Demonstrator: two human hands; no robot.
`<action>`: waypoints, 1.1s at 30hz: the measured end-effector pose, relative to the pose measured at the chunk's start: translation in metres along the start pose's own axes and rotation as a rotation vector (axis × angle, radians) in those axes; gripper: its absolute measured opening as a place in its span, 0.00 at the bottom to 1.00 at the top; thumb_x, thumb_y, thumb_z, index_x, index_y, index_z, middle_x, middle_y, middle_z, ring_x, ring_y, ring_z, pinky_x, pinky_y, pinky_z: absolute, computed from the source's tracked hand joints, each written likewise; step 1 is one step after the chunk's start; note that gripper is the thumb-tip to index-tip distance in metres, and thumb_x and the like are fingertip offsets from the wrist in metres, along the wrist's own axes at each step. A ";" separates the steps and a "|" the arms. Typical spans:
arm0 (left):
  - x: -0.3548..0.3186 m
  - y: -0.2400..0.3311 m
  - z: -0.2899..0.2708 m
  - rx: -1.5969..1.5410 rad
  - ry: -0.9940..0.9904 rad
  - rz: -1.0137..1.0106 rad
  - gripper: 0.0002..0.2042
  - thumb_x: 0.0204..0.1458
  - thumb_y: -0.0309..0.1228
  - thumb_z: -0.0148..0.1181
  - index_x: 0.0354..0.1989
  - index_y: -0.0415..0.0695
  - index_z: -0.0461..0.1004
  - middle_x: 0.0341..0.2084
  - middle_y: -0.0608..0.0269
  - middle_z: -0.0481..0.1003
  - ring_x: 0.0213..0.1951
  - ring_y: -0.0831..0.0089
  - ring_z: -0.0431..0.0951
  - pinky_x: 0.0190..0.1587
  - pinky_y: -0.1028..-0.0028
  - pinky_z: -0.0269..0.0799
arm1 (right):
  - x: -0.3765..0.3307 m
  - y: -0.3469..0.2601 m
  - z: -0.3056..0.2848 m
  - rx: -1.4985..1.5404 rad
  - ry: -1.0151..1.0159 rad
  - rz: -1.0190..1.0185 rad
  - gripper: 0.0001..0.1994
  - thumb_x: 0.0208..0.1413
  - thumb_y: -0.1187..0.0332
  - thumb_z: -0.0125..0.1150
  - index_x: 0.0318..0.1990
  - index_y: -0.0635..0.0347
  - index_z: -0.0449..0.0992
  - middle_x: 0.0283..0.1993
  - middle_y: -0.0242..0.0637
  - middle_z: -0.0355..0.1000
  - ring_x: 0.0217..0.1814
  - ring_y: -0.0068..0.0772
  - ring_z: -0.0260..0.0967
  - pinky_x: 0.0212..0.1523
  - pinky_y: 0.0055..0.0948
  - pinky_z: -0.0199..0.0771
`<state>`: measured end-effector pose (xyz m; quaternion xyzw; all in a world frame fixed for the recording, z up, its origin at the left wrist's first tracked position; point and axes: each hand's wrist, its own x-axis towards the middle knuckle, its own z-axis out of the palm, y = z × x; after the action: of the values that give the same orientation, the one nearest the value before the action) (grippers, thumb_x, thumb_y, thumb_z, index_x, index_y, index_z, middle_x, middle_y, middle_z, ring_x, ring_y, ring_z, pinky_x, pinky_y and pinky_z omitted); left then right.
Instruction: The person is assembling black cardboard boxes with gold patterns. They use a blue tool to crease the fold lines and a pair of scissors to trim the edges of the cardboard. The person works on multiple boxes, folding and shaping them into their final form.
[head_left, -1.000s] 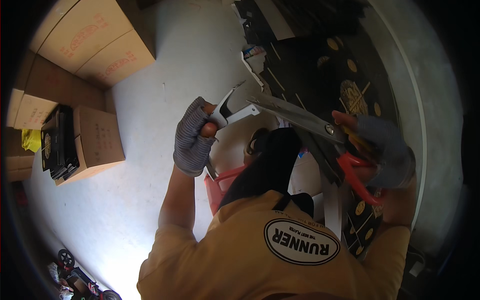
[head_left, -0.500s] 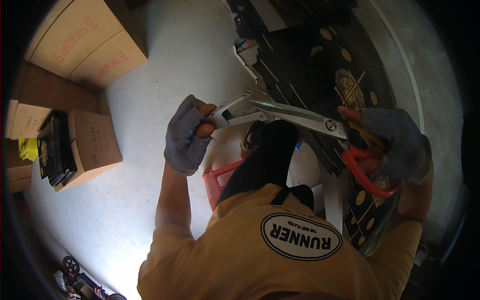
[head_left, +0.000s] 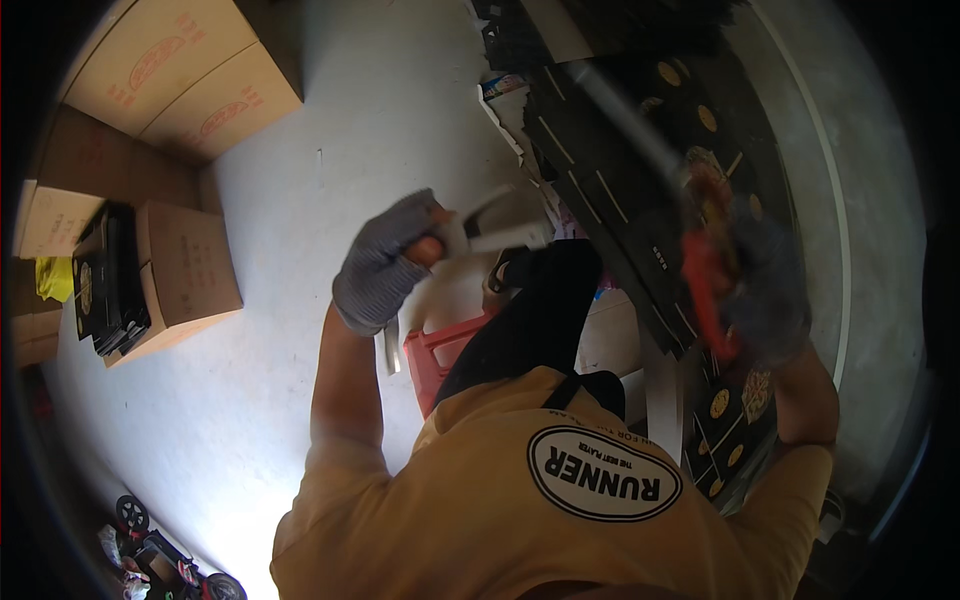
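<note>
My left hand (head_left: 388, 262), in a grey glove with bare fingertips, pinches a flat whitish piece (head_left: 505, 239) with forked arms. A lower end of that piece pokes out below the palm. To the right, my gloved right hand (head_left: 765, 285) is smeared by motion around the red handles of a pair of scissors (head_left: 708, 290). Their blades point up and away, over the black sheets (head_left: 655, 225) printed with gold medallions. The scissors and the whitish piece are well apart. Blur hides whether the blades are parted.
Large brown cartons (head_left: 190, 80) are stacked at the far left. A smaller carton (head_left: 190, 265) there has black folded sheets (head_left: 108, 285) against it. A red plastic stool (head_left: 432, 352) stands beside my leg. A small wheeled thing (head_left: 165, 560) lies at the lower left.
The scissors have swung away from the whitish piece, and their blades now point up and away instead of left. My left hand has tilted and shifted slightly right with the piece.
</note>
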<state>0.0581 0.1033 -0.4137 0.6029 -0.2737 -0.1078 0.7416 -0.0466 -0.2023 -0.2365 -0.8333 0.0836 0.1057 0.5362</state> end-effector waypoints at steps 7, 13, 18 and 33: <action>-0.028 -0.046 -0.011 -0.365 0.053 -0.181 0.26 0.47 0.40 0.63 0.52 0.37 0.69 0.49 0.57 0.70 0.48 0.70 0.70 0.53 0.71 0.62 | 0.004 -0.008 -0.002 -0.058 -0.013 -0.062 0.27 0.48 0.76 0.59 0.58 0.59 0.64 0.56 0.39 0.66 0.56 0.31 0.65 0.54 0.26 0.66; -0.020 -0.038 -0.012 -0.488 -0.066 -0.225 0.31 0.47 0.46 0.61 0.52 0.32 0.65 0.35 0.57 0.73 0.32 0.73 0.72 0.36 0.76 0.67 | 0.015 -0.016 0.006 -0.484 -0.182 0.054 0.37 0.43 0.61 0.66 0.62 0.53 0.57 0.51 0.43 0.67 0.51 0.35 0.67 0.51 0.30 0.66; 0.002 -0.006 0.016 -0.519 0.007 -0.356 0.25 0.44 0.51 0.62 0.27 0.41 0.61 0.19 0.67 0.59 0.22 0.79 0.60 0.19 0.81 0.56 | 0.034 0.011 -0.007 -0.737 -0.297 0.092 0.44 0.35 0.49 0.71 0.62 0.49 0.57 0.43 0.43 0.69 0.44 0.40 0.69 0.44 0.32 0.68; 0.048 -0.036 0.055 -0.581 -0.106 -0.441 0.22 0.45 0.43 0.64 0.26 0.35 0.63 0.22 0.63 0.60 0.21 0.77 0.60 0.18 0.80 0.52 | 0.075 0.290 -0.338 -0.786 0.722 0.826 0.28 0.51 0.48 0.52 0.55 0.55 0.65 0.50 0.40 0.69 0.49 0.34 0.68 0.47 0.34 0.69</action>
<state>0.0750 0.0251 -0.4276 0.4051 -0.1332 -0.3696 0.8256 -0.0186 -0.6310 -0.3742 -0.8491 0.5247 0.0394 0.0470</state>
